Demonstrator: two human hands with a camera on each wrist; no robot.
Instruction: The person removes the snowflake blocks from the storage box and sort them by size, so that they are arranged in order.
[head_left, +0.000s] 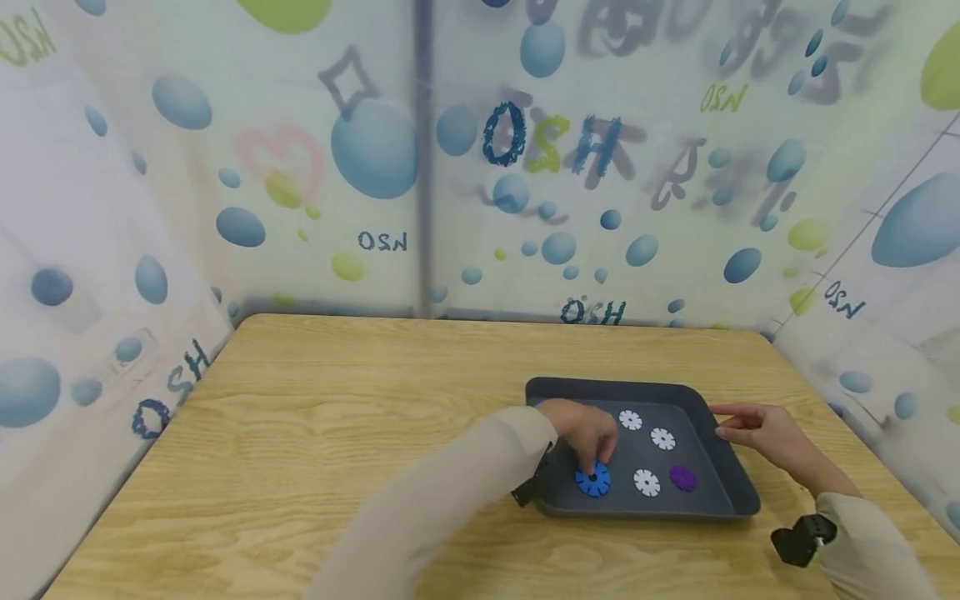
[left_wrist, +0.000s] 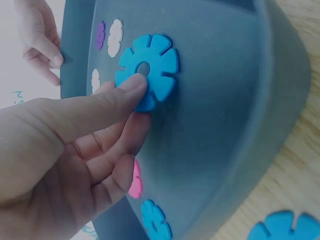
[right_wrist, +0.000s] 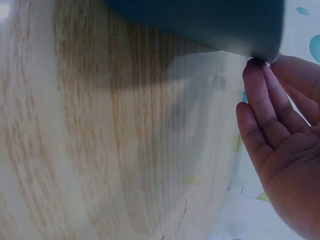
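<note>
Left hand (head_left: 588,427): I am remotely seeing it pinching one blue disc (head_left: 596,487), frame lower right, inside grey tray (head_left: 621,457). Right hand (head_left: 767,437): fingers extended, touching the tray's right side.

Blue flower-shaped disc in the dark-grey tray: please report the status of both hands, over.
Left hand pinching blue flower-shaped disc. Right hand touching dark-grey rectangular tray at its right side. Nothing visible blocking the disc.

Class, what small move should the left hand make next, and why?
Probably lift the blue notched disc clear of the tray: the left hand pinches it, another blue disc lies on the table, and the right hand touches the tray.
</note>
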